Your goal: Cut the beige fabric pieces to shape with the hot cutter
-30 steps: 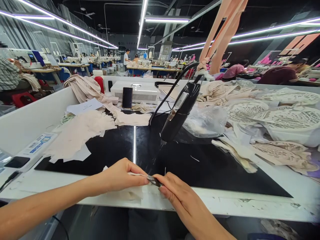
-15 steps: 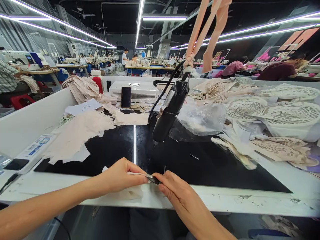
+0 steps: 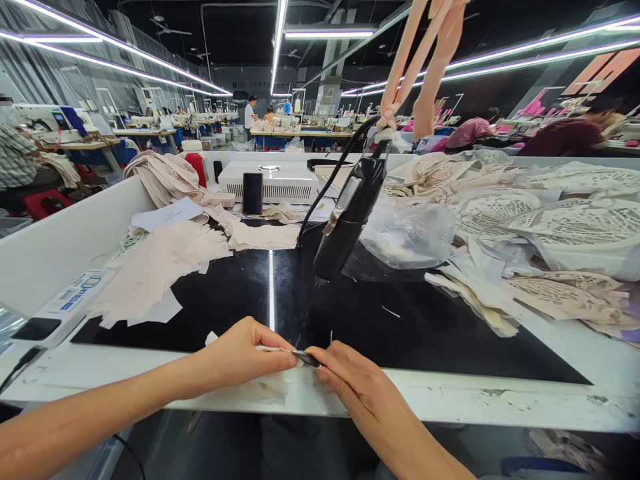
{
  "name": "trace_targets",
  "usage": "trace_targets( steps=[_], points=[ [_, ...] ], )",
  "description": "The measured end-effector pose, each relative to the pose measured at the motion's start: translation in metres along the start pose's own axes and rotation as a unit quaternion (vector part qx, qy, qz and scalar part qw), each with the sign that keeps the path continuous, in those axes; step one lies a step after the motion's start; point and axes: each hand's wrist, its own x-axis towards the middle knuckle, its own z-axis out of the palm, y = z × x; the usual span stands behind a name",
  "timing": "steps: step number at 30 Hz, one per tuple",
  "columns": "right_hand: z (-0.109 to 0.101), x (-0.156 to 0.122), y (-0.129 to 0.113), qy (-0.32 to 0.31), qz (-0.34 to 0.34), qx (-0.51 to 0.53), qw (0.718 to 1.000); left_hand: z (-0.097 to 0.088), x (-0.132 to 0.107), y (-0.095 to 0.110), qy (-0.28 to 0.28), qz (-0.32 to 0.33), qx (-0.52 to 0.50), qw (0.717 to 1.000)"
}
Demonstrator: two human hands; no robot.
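A white work table with a black glossy top is lying in front of the person. Beige fabric pieces are lying on its left part and lace pieces on its right. A black tool is hanging on pink straps above the middle. At the near edge, the left hand and the right hand are both pinching one small dark strip between their fingertips.

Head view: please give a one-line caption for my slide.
Left hand and right hand pinch a small dark strip below a hanging black tool.
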Motion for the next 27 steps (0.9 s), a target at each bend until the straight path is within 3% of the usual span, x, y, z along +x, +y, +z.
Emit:
trace_targets(
  steps=[27],
  points=[
    [0.0045, 0.0011, -0.0028, -0.041, 0.010, 0.028, 0.999, 0.0044, 0.0018, -0.0067, -0.013, 0.016, -0.011, 1.000]
  ],
)
